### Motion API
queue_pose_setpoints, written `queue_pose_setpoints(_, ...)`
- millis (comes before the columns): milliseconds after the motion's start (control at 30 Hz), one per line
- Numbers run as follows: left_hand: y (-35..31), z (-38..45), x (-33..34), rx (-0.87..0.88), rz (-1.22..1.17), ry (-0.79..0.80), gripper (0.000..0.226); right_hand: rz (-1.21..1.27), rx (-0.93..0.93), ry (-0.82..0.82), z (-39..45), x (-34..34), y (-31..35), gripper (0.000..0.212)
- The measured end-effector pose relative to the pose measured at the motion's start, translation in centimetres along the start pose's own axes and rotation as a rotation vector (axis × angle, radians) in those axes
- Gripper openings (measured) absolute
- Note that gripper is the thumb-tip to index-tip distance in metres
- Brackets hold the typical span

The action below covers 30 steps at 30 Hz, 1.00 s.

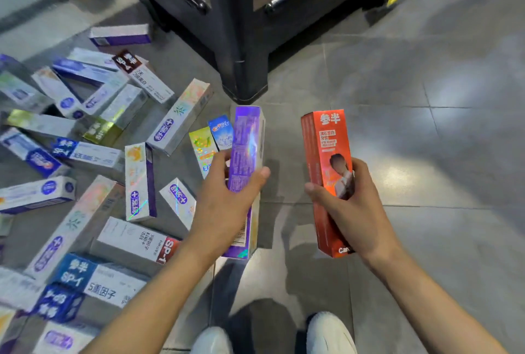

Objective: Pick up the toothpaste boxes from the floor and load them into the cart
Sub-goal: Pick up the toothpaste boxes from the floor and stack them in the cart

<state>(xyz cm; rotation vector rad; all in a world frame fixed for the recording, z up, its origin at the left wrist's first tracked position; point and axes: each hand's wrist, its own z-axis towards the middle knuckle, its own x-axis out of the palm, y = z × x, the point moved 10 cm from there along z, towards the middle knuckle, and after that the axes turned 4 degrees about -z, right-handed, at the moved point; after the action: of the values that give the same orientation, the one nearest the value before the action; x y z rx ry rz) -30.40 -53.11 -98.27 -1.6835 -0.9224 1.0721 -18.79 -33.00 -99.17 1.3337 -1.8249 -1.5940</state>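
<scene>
Left hand (224, 206) clutches a bundle of boxes fronted by a purple toothpaste box (245, 149), right hand (355, 208) wraps an orange toothpaste box (326, 160), both off the grey tiled floor (426, 154), while the pile of boxes (93, 169) at left waits; no cart clearly identifiable.

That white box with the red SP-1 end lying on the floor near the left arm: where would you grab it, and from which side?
Probably across the middle of the white SP-1 box, from above. It lies flat with its broad printed face up, so fingers could straddle its two long edges. The long edge nearer the dark cart looks open to the tiles; the other one sits close to a blue-ended box, so there is less room there.
</scene>
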Motion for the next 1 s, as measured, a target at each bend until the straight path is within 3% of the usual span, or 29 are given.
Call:
queue_pose_setpoints(167,-15.0,-2.6,-5.7,-0.068,-0.277,0.024,0.032,0.069,-0.104,0.053,-3.7,-3.2,18.7,0.05)
queue_pose_setpoints(433,-48.4,-12.3,-14.0,0.008,-0.265,-0.015,0.025,0.22,-0.13,0.158,-15.4,-12.1,49.6,0.03)
queue_pose_setpoints(533,-59.2,-17.1,-16.7,0.059,-0.246,-0.05,0.036,0.239,-0.14,0.204,-20.7,-15.7,58.8,0.028)
queue_pose_setpoints(767,-72.2,-24.6,-19.3,0.06,-0.348,-0.077,0.037,0.323,-0.213,0.072,-28.3,-20.6,71.7,0.037)
queue_pose_setpoints(1000,-79.5,-28.2,-17.4,0.247,-0.358,0.217,0.046,0.372,-0.271,-0.111,-36.2,-24.6,74.8,0.043)
